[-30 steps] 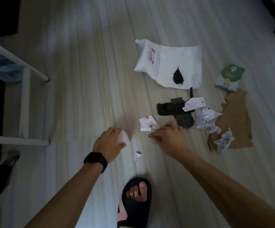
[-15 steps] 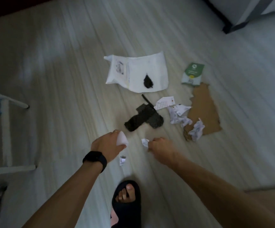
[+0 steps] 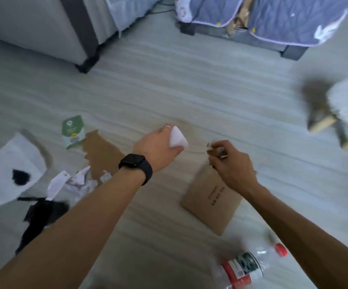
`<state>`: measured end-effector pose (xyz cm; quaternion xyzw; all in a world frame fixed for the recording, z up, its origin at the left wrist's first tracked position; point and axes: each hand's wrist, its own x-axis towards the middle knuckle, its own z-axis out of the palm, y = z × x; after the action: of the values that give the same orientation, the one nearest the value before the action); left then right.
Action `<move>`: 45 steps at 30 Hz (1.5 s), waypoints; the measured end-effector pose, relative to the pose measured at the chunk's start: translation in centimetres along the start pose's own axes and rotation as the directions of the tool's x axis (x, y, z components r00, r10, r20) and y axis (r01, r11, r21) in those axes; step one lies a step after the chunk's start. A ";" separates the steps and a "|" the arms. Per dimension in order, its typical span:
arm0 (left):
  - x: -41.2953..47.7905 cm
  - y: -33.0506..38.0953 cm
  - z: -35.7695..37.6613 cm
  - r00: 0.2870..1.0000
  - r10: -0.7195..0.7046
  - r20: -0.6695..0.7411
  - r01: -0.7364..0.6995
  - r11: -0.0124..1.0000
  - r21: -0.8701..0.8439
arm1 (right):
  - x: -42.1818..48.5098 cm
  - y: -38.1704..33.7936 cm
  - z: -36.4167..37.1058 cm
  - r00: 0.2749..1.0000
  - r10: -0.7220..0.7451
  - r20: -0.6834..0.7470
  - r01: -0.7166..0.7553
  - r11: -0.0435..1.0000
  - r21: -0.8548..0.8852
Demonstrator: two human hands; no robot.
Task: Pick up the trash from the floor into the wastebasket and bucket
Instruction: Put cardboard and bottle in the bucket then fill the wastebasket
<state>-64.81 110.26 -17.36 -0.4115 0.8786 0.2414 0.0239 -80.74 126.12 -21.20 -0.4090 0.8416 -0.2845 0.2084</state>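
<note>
We judge it early: our left grip (image 3: 158, 147) holds a white wad (image 3: 178, 139), our right grip (image 3: 232, 163) pinches small scraps (image 3: 217, 151); bottle (image 3: 241, 268) at five o'clock, papers (image 3: 79, 182) at eight o'clock lie uncollected.

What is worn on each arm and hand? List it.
Left arm: no sleeve, a black watch with a black band on the wrist, and a thin silvery ring on the left hand. Right arm: no sleeve, nothing seen on the wrist or the right hand.

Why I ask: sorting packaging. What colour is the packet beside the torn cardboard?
Packet: green and white, head view.
</note>
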 end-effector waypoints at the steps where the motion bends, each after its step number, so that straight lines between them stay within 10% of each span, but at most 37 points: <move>1: 1.0 2.1 0.6 0.999 0.041 0.006 -0.041 0.999 0.003 | -0.3 1.5 -1.4 0.998 0.038 -0.056 -0.037 0.999 0.009; 12: 3.4 26.5 13.7 0.826 0.547 0.137 -0.549 0.835 -0.028 | -12.9 18.1 -14.6 0.728 0.419 -0.542 -0.374 0.906 0.198; 21: -7.3 44.5 18.9 0.507 0.846 0.167 -0.818 0.533 -0.215 | -28.9 24.8 -26.8 0.268 0.434 -0.860 -0.571 0.790 0.221; 26: -12.8 53.2 24.5 0.325 0.946 -0.001 -0.853 0.293 -0.432 | -34.5 31.8 -31.6 0.108 0.501 -0.859 -0.692 0.658 0.297; 29: -15.1 56.2 28.7 0.231 0.972 0.039 -0.807 0.214 -0.551 | -36.8 35.1 -31.5 0.158 0.588 -0.793 -0.777 0.570 0.268; 34: -16.2 56.7 33.4 0.253 0.935 0.248 -0.914 0.315 -0.257 | -39.9 38.1 -29.9 -0.085 0.638 -0.765 -0.895 0.288 0.340; 37: -15.6 56.5 33.3 0.244 0.929 0.278 -0.956 0.278 -0.090 | -40.8 38.7 -29.4 -0.212 0.738 -0.641 -0.757 0.291 0.585; 41: -13.7 54.7 31.9 0.198 0.955 0.222 -0.978 0.209 -0.025 | -39.0 38.7 -29.5 -0.130 0.759 -0.638 -0.717 0.373 0.589; 45: -10.5 49.4 30.0 0.346 0.921 0.180 -0.934 0.356 -0.029 | -33.8 36.3 -28.2 0.095 0.759 -0.644 -0.697 0.513 0.502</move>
<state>-98.86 158.01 -21.29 0.1811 0.9603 0.2105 -0.0281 -98.32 180.33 -19.58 0.2495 0.9093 -0.3238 -0.0778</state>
